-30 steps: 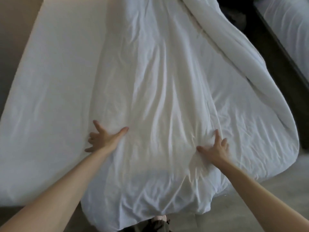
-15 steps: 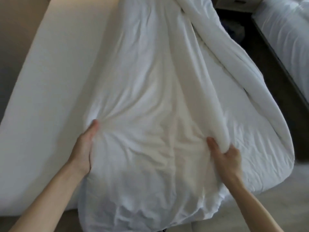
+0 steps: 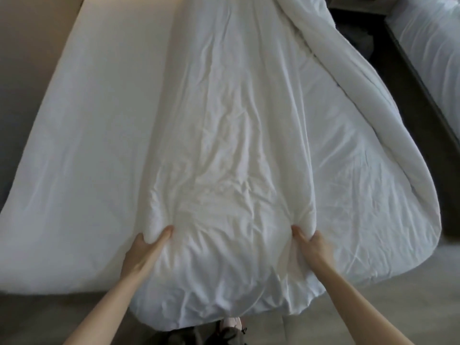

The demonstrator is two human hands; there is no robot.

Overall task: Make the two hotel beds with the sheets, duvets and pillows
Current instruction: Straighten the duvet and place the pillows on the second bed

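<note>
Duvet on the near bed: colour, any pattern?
Plain white duvet, creased, no pattern; head view.

White duvet: cloth, matt, soft and padded; dense fine creases down middle, thick rolled edge at right smoother. Sheet on bed, left part: white cloth, matt, smooth, only faint shallow folds. Second bed, far right: white cloth, matt, lightly wrinkled. Its base: dark, matt, material unclear. Floor: grey-beige, matt, possibly short carpet, blurred. Left hand, right hand: bare skin, matt, each gripping puffy fold of duvet cloth.
</note>
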